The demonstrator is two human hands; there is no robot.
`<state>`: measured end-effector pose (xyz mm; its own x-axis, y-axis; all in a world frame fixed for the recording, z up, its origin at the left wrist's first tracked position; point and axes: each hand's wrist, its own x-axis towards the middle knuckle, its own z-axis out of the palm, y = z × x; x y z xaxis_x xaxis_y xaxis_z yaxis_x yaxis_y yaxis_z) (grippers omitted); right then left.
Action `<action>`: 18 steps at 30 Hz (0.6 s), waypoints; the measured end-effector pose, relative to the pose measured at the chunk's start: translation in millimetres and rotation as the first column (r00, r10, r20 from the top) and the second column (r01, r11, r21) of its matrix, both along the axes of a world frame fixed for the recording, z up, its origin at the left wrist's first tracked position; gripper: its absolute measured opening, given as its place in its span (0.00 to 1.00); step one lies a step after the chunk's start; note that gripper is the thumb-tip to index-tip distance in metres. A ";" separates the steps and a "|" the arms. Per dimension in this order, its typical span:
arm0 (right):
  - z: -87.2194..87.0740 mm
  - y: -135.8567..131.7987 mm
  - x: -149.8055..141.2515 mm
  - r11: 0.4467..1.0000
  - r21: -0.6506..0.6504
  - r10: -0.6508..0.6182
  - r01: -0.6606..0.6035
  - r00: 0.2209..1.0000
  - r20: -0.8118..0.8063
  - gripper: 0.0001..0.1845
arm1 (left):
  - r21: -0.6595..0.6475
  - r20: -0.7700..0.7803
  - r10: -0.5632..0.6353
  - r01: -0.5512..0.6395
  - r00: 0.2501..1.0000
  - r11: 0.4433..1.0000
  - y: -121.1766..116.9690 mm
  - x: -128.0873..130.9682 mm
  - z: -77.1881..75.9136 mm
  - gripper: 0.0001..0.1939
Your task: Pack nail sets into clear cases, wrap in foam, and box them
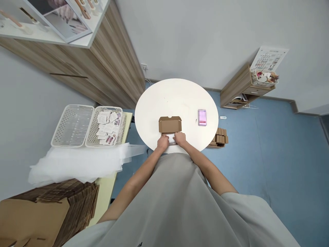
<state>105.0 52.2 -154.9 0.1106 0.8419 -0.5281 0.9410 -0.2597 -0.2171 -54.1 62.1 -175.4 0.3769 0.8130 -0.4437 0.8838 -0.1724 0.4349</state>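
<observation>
A small brown cardboard box (170,125) stands with its lid raised near my edge of the round white table (177,94). In its lower part lies a white wrapped bundle (171,138), partly covered by my fingers. My left hand (162,142) is closed at the bundle's left end, over the box's side. At the right end, my right hand (180,138) is closed on the same bundle with its fingers curled inward. What the bundle contains is hidden. To the right on the table lies a phone (202,117) with a pinkish screen.
On the left side table (109,185) are plastic baskets (72,125), one with printed cards (108,127), white wrapping sheets (82,163) and stacked flat cardboard (82,206). Small brown boxes (220,137) sit in a carton right of the table. Wooden cabinets (120,51) line the wall.
</observation>
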 end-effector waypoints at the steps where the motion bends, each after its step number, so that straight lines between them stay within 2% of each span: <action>1: 3.0 0.4 3.7 0.999 0.031 -0.014 0.015 1.000 -0.006 0.15 | 0.017 0.023 0.023 -0.023 0.999 1.000 1.1 -4.1 1.6 0.11; 2: 6.1 0.7 8.9 0.996 0.077 -0.049 0.051 0.999 -0.019 0.17 | 0.045 0.063 0.070 -0.073 0.996 0.996 2.8 -9.7 3.0 0.11; 4: 11.7 1.3 23.0 0.962 0.206 -0.166 0.179 0.983 -0.082 0.22 | 0.115 0.194 0.220 -0.245 0.956 0.963 9.0 -23.4 5.0 0.13; 6: 14.5 2.5 39.2 0.886 0.326 -0.275 0.329 0.940 -0.200 0.24 | 0.158 0.331 0.353 -0.421 0.875 0.893 19.0 -36.5 5.4 0.20; 8: 13.3 5.4 52.4 0.821 0.364 -0.322 0.440 0.883 -0.342 0.28 | 0.127 0.418 0.426 -0.516 0.802 0.847 32.2 -44.2 4.7 0.28; 10: 9.0 10.0 58.7 0.810 0.290 -0.347 0.510 0.815 -0.464 0.35 | 0.005 0.472 0.498 -0.567 0.727 0.824 46.1 -44.9 4.0 0.37; 13: 1.8 17.4 55.3 0.837 0.107 -0.393 0.537 0.724 -0.567 0.40 | -0.225 0.493 0.604 -0.579 0.626 0.783 62.6 -37.4 5.8 0.44; 15: -0.5 21.2 49.2 0.847 0.053 -0.403 0.528 0.704 -0.585 0.40 | -0.301 0.491 0.628 -0.559 0.604 0.773 68.8 -31.5 9.0 0.46; 18: 1.3 24.2 43.0 0.862 0.046 -0.397 0.506 0.728 -0.559 0.36 | -0.330 0.484 0.619 -0.526 0.619 0.784 72.4 -26.2 14.4 0.48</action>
<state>148.0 76.4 -153.5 0.2612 0.8483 -0.4605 0.4527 -0.5290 -0.7178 -80.3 134.5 -161.1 0.0642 0.8931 -0.4454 0.3840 0.3898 0.8370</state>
